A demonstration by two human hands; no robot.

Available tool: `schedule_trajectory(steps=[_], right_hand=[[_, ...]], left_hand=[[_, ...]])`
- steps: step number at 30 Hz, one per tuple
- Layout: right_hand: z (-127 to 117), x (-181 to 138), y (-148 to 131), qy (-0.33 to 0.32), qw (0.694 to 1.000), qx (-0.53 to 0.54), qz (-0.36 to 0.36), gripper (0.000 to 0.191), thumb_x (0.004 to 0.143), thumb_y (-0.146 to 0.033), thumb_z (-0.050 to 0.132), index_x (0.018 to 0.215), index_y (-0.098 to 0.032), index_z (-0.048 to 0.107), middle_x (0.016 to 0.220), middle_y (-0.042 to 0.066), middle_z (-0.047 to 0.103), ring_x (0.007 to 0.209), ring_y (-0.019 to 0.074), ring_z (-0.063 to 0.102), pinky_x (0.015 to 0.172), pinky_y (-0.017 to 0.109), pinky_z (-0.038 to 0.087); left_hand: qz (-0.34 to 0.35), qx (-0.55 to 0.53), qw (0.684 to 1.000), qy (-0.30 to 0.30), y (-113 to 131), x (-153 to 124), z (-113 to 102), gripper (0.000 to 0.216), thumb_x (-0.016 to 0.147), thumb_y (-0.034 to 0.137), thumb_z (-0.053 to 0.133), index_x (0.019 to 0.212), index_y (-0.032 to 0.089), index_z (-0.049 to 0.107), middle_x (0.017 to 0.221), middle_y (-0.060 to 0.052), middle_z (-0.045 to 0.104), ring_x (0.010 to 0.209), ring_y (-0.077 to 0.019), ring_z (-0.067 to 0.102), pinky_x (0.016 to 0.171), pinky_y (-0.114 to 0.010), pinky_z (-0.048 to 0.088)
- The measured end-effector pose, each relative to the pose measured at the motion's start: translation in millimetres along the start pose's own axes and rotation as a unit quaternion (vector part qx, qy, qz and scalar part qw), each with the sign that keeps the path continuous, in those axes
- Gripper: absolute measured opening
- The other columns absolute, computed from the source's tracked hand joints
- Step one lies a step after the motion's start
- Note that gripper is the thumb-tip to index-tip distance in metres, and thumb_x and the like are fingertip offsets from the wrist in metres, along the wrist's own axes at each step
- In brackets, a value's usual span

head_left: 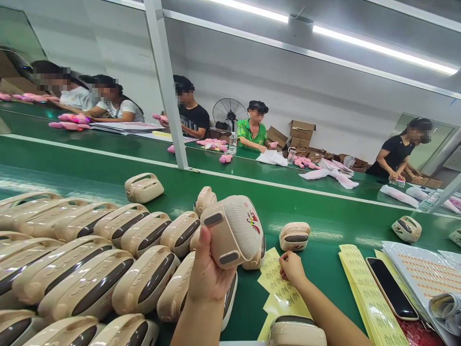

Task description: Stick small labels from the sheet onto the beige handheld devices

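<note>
Left fingers [205,245] largely out of sight behind the cream speaker [230,233]

A dark-screened phone [392,289] is lying at four o'clock, beside orange-printed sheets [427,274]. A round fan [229,111] is standing at twelve; a co-worker in green [248,134] is leaning at one. Cardboard boxes [301,130] are resting at two, pink toys [69,126] lying towards ten.

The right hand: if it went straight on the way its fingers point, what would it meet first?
Probably the yellow label sheet, as the right hand curls down towards it; whether they touch is unclear.
</note>
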State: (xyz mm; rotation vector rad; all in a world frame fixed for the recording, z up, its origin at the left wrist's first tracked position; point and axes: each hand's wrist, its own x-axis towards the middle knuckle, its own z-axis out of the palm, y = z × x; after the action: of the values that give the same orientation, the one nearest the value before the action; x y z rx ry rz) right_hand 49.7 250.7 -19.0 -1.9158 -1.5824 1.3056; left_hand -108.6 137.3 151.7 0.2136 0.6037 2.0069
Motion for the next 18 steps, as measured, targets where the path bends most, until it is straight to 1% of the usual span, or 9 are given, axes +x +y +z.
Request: schedule_trajectory(steps=[3, 5, 8, 10, 12, 14, 15, 18], right_hand=[[-1, 0, -1, -0.012, 0.999, 0.043, -0.004, 0.02, 0.09, -0.031, 0.05, 0.099, -0.014, 0.057, 0.087, 0.002, 0.062, 0.065, 0.01, 0.059, 0.058, 0.025, 0.051], [-3, -4, -3, -0.024, 0.997, 0.077, -0.012, 0.019, 0.091, -0.031, 0.05, 0.095, -0.014, 0.058, 0.082, 0.0, 0.061, 0.061, 0.0087, 0.058, 0.055, 0.023, 0.05], [-11, -14, -13, -0.045, 0.989, 0.139, -0.033, 0.021, 0.088, -0.031, 0.054, 0.077, -0.013, 0.058, 0.06, -0.005, 0.056, 0.045, 0.006, 0.049, 0.048, 0.021, 0.044], [-23, -25, -23, -0.053, 0.979, 0.187, -0.061, 0.026, 0.079, -0.035, 0.062, 0.065, -0.015, 0.055, 0.044, -0.008, 0.048, 0.038, 0.0058, 0.041, 0.046, 0.021, 0.04], [-39, -42, -36, -0.053, 0.965, 0.238, -0.099, 0.03, 0.067, -0.041, 0.07, 0.059, -0.016, 0.054, 0.035, -0.009, 0.041, 0.037, 0.0062, 0.037, 0.049, 0.023, 0.038], [-57, -64, -52, -0.049, 0.947, 0.285, -0.143, 0.036, 0.057, -0.049, 0.073, 0.059, -0.017, 0.055, 0.035, -0.01, 0.038, 0.04, 0.0066, 0.035, 0.051, 0.023, 0.038], [-65, -76, -61, -0.046, 0.937, 0.304, -0.164, 0.039, 0.054, -0.052, 0.073, 0.059, -0.017, 0.055, 0.036, -0.01, 0.037, 0.042, 0.0067, 0.035, 0.053, 0.023, 0.037], [-78, -111, -85, -0.051, 0.906, 0.348, -0.235, 0.039, 0.051, -0.051, 0.076, 0.059, -0.017, 0.056, 0.048, -0.007, 0.045, 0.05, 0.0071, 0.038, 0.054, 0.022, 0.034]], left_hand=[[0.001, 0.014, 1.0, -0.001, -1, 0, -1, 0.06, 0.034, 0.051, 0.083, 0.087, 0.025, 0.07, 0.075, 0.002, 0.075, 0.067, -0.0189, 0.069, 0.067, -0.029, 0.057], [0.003, 0.03, 0.999, -0.011, -3, 0, -3, 0.058, 0.038, 0.05, 0.083, 0.088, 0.024, 0.07, 0.073, 0.002, 0.074, 0.067, -0.0187, 0.068, 0.065, -0.027, 0.057], [-0.002, 0.044, 0.999, -0.027, -8, 2, -7, 0.054, 0.046, 0.047, 0.082, 0.094, 0.027, 0.068, 0.076, 0.004, 0.073, 0.07, -0.0175, 0.067, 0.06, -0.025, 0.056], [-0.013, 0.053, 0.998, -0.039, -12, 2, -9, 0.052, 0.049, 0.045, 0.081, 0.096, 0.028, 0.067, 0.08, 0.004, 0.072, 0.074, -0.0171, 0.066, 0.06, -0.024, 0.056], [-0.016, 0.067, 0.996, -0.048, -17, 2, -8, 0.051, 0.05, 0.043, 0.081, 0.096, 0.026, 0.067, 0.083, 0.003, 0.071, 0.082, -0.0189, 0.065, 0.064, -0.023, 0.055], [-0.015, 0.083, 0.995, -0.048, -23, 0, -5, 0.053, 0.05, 0.041, 0.081, 0.099, 0.026, 0.066, 0.086, 0.001, 0.07, 0.089, -0.0214, 0.063, 0.068, -0.024, 0.054], [-0.017, 0.09, 0.995, -0.045, -26, -1, -4, 0.055, 0.051, 0.041, 0.081, 0.101, 0.026, 0.065, 0.086, 0.001, 0.07, 0.089, -0.0218, 0.063, 0.069, -0.025, 0.054], [-0.027, 0.103, 0.993, -0.043, -37, -4, -1, 0.057, 0.058, 0.044, 0.077, 0.109, 0.028, 0.06, 0.09, 0.0, 0.068, 0.085, -0.02, 0.064, 0.065, -0.024, 0.054]])
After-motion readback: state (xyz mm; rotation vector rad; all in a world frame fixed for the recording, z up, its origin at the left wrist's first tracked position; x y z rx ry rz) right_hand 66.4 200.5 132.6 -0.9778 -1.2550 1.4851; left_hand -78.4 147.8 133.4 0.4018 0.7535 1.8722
